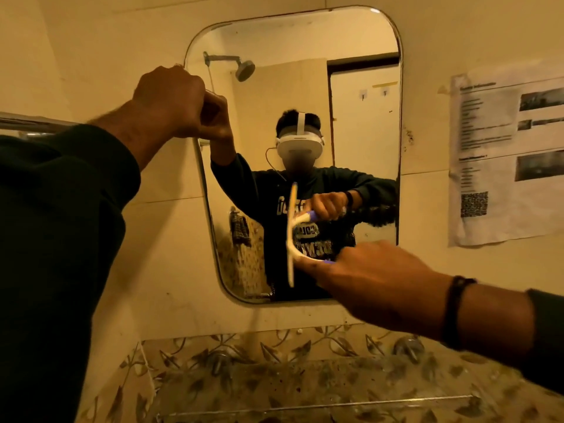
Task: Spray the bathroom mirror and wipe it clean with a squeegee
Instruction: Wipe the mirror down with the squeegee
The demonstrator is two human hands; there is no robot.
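A rounded rectangular mirror (305, 71) hangs on the tiled wall. My right hand (375, 276) grips the purple handle of a squeegee (291, 239). Its white blade stands upright against the lower middle of the glass. My left hand (180, 102) is raised to the mirror's left edge, its fingers curled round that edge. The glass reflects a person in a dark sweatshirt with both hands and the squeegee. No spray bottle is in view.
A chrome towel rail (36, 122) runs along the wall on the left, ending just below my left hand. A printed paper notice (503, 160) is stuck to the wall right of the mirror. Below is a leaf-patterned tile band (274, 346) above a glass shelf (305, 404).
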